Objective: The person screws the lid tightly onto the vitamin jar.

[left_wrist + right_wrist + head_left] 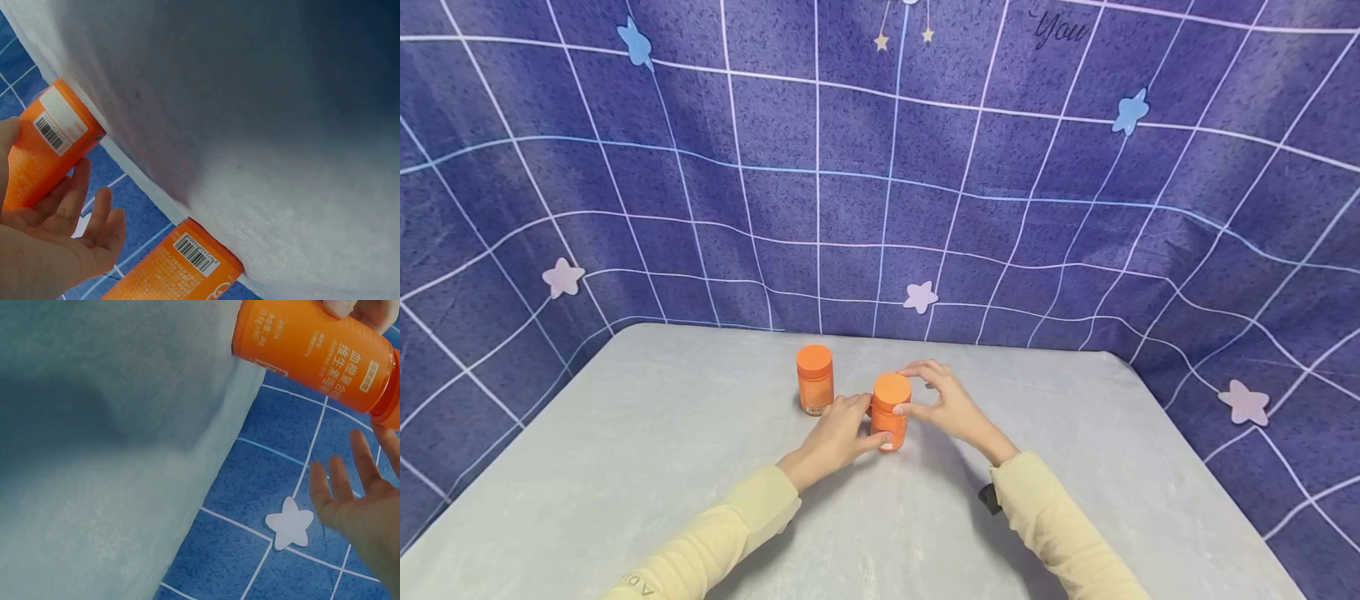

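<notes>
Two orange supplement bottles with orange screw lids stand upright on the table. My left hand [831, 437] grips the body of the right-hand bottle [889, 423], thumb in front and fingers behind. At its lid [892, 389], my right hand [953, 408] pinches with thumb and index finger; in the right wrist view the other fingers [337, 481] are spread loosely away from the bottle. Just left of my left hand is the second bottle [815, 382], its lid on. The left wrist view shows a barcode label on the held bottle [47, 147] and on the other bottle [169, 272].
A pale grey cloth covers the table [685, 417]. Behind and around it hangs a blue curtain [850, 208] with white grid lines and star shapes. A small black object [990, 499] shows at the right sleeve cuff.
</notes>
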`<state>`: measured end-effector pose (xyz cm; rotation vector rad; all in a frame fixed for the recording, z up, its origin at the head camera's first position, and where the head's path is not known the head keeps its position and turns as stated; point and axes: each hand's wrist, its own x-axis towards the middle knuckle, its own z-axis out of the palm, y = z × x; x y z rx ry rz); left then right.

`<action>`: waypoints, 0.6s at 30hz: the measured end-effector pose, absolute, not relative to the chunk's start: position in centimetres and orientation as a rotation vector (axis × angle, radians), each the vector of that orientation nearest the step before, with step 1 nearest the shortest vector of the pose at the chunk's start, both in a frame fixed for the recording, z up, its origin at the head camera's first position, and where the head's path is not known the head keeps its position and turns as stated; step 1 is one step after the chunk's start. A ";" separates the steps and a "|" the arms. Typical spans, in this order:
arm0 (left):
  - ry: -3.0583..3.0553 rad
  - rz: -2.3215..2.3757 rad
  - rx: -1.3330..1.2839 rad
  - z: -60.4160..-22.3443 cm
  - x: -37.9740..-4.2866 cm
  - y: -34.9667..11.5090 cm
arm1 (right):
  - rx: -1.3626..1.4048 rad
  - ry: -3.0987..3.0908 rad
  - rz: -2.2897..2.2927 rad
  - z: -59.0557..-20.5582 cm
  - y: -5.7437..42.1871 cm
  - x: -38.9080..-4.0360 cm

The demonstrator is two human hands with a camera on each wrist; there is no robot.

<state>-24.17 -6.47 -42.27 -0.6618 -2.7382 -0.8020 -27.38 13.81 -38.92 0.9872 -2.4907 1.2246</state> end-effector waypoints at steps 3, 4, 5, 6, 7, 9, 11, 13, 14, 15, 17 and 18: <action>-2.734 -0.791 -0.669 -42.3 -24.2 -6.5 | 1.029 -2.483 1.243 -38.9 13.9 -27.5; -2.733 -0.787 -0.670 -42.3 -24.3 -6.5 | 1.041 -2.484 1.247 -38.8 13.9 -27.6; -2.732 -0.782 -0.670 -42.3 -24.3 -6.5 | 1.051 -2.486 1.250 -38.8 13.9 -27.6; -2.732 -0.779 -0.669 -42.4 -24.3 -6.5 | 1.068 -2.482 1.240 -39.1 14.0 -27.9; -2.732 -0.775 -0.668 -42.4 -24.3 -6.5 | 1.079 -2.482 1.226 -39.0 14.0 -27.9; -2.735 -0.771 -0.663 -42.3 -24.3 -6.5 | 1.099 -2.485 1.207 -38.8 14.0 -27.9; -2.739 -0.769 -0.656 -42.3 -24.2 -6.5 | 1.101 -2.501 1.188 -38.7 14.0 -27.8; -2.743 -0.769 -0.652 -42.3 -24.2 -6.5 | 1.092 -2.523 1.167 -38.6 13.9 -27.8; -2.744 -0.768 -0.651 -42.3 -24.2 -6.5 | 1.088 -2.529 1.161 -38.6 13.9 -27.7; -2.745 -0.767 -0.651 -42.3 -24.2 -6.5 | 1.081 -2.539 1.163 -38.5 13.9 -27.7; -2.746 -0.766 -0.651 -42.3 -24.2 -6.5 | 1.075 -2.547 1.166 -38.6 13.9 -27.7; -2.746 -0.766 -0.652 -42.3 -24.2 -6.5 | 1.075 -2.547 1.172 -38.6 13.9 -27.7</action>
